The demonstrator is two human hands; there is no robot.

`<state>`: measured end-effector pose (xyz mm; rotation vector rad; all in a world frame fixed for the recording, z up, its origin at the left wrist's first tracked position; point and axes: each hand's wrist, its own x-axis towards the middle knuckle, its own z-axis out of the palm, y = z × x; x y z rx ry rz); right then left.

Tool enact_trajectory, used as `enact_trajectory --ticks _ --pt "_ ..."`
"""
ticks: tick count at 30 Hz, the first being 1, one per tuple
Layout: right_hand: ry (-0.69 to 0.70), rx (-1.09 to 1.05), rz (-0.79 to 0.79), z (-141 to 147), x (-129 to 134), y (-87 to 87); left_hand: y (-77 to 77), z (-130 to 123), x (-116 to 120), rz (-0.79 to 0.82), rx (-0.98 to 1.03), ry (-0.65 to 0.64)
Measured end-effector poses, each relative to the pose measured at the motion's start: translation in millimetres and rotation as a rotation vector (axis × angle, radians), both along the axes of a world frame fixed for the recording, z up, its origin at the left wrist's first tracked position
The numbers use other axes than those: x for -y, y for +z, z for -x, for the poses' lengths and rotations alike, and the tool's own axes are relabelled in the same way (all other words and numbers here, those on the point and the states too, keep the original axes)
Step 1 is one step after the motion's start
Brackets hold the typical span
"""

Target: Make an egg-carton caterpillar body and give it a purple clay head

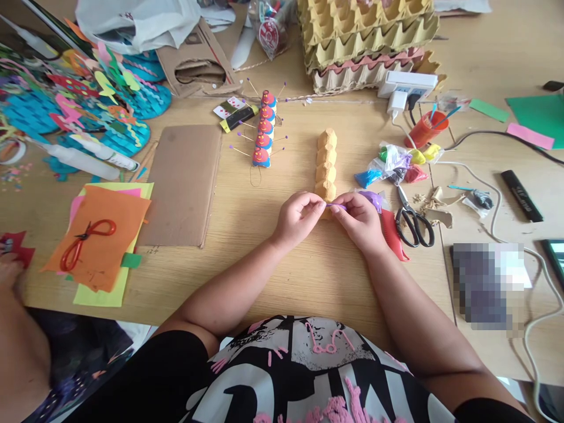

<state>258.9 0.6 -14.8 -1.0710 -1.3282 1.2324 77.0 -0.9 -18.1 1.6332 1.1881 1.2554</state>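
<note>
My left hand (300, 216) and my right hand (358, 218) meet fingertip to fingertip near the middle of the table. Between them, both pinch a thin purple strand of modelling clay (336, 205). Just beyond and partly behind my fingers lies a yellow egg-carton strip (326, 157) with a row of bumps; its near end is hidden. Close to my right hand is a bag of purple clay (373, 198). Farther off to the left stands a red and blue painted caterpillar (264, 129) with pin-like legs.
Black-handled scissors (413, 218), a red packet (391, 234) and bagged coloured clay (392, 164) lie to the right. Stacked egg trays (365, 41) and a power strip (408, 84) stand behind. Leftward are cardboard (183, 182), orange felt (118, 235) and another person's hand (9, 267).
</note>
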Motion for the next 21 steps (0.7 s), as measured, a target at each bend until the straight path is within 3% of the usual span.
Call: enact_trajectory --ticks 6,13,21 --pt "0.003 0.004 0.010 -1.2 0.4 -0.5 -3.0 -0.2 -0.2 0.014 0.029 0.028" --pt "-0.040 0.013 -0.047 -1.2 0.0 -3.3 4.0 0.7 -0.4 -0.084 -0.010 0.008" --pt "-0.088 0.315 -0.307 -5.8 3.6 1.7 3.0 -1.2 0.5 -0.065 -0.025 0.015"
